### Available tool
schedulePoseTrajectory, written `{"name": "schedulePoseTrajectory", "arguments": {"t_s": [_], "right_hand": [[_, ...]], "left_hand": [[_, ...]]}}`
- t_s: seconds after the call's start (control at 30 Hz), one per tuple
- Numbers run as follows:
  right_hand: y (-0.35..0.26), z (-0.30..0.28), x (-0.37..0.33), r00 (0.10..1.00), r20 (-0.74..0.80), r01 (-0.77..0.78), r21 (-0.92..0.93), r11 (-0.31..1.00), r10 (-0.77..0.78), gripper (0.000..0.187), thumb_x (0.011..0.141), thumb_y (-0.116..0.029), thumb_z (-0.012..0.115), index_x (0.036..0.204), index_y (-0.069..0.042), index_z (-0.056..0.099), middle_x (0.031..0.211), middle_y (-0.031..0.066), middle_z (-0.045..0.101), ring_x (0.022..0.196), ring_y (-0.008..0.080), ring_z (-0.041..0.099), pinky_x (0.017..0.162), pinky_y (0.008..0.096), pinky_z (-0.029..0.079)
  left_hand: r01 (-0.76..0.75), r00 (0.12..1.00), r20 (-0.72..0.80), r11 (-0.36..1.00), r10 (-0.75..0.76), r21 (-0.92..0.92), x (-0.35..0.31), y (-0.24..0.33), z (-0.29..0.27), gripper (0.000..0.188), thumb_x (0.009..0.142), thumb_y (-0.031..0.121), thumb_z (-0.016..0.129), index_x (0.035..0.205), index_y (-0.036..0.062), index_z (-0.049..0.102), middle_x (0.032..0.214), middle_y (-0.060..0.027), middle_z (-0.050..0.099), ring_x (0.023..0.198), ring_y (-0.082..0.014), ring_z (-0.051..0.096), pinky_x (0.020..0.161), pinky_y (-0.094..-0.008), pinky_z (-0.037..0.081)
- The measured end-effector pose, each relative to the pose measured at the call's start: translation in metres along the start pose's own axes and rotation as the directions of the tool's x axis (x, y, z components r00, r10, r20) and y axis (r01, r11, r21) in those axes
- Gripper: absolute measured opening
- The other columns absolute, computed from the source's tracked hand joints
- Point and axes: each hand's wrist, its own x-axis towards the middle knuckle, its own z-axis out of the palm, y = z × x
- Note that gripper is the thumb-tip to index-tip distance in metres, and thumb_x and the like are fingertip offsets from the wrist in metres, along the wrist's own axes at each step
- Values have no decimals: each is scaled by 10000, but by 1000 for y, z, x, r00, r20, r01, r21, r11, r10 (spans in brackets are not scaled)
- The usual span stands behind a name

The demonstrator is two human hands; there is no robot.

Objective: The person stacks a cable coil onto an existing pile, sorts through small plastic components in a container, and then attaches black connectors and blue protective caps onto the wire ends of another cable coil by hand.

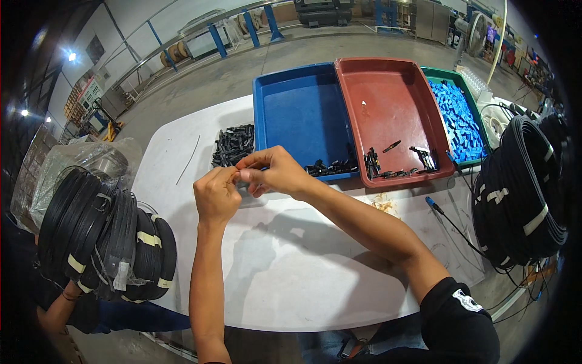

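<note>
My left hand and my right hand meet above the white table, fingertips pinched together. Whatever sits between the fingers is too small or too hidden to make out. Just beyond them lies a heap of small black plastic parts, partly covered by my hands. To the right of the heap stands a blue tray with several black parts along its near side. Beside it a red tray holds several black pieces, some with light-coloured bits.
A green bin of small blue pieces stands at the far right. Coiled black cable crowds the right edge, near a blue-tipped cable end. More cable coils stand at left, beside another person's arm. A thin wire lies on the table.
</note>
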Motion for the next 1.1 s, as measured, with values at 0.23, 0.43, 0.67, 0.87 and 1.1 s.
{"name": "schedulePoseTrajectory", "arguments": {"t_s": [0.23, 0.43, 0.67, 0.87, 1.1], "right_hand": [[16, -23, 10, 845, 41, 478, -507, 717, -534, 161, 803, 145, 685, 916, 45, 741, 889, 123, 748, 794, 148, 713, 706, 275, 595], [10, -35, 14, 845, 153, 535, -287, 794, -513, 118, 784, 119, 723, 854, 34, 684, 955, 109, 715, 874, 172, 703, 780, 271, 585], [2, -41, 22, 929, -27, 352, -242, 904, -369, 181, 818, 49, 754, 966, 15, 656, 914, 63, 669, 905, 159, 698, 749, 278, 596], [0, -67, 23, 906, 22, 352, -595, 723, -423, 240, 723, 97, 729, 948, 17, 701, 894, 108, 724, 880, 176, 720, 719, 297, 578], [5, -75, 14, 887, 134, 163, -986, 28, -442, 224, 718, 23, 766, 938, -8, 740, 925, 162, 733, 810, 326, 706, 721, 389, 554]], "left_hand": [[587, 810, 313, 666, -497, -461, 16, 1, 14, 278, 921, 129, 573, 692, -5, 653, 529, -24, 525, 402, -99, 461, 408, -281, 355], [707, 706, 558, 385, -435, -593, 22, -4, 20, 326, 925, 246, 578, 651, 70, 568, 567, -5, 507, 449, -56, 400, 414, -227, 284], [490, 872, 319, 670, -372, -558, 31, -2, 29, 398, 946, 231, 572, 588, 62, 530, 535, 23, 483, 469, -58, 414, 446, -258, 297], [565, 820, 236, 674, -521, -476, 33, -31, 17, 454, 925, 307, 571, 586, 5, 566, 484, -17, 475, 483, -89, 455, 485, -308, 348], [546, 825, 194, 837, -531, -29, 25, -53, 0, 361, 920, 349, 594, 775, 36, 701, 695, -131, 677, 675, -305, 650, 650, -418, 480]]}}
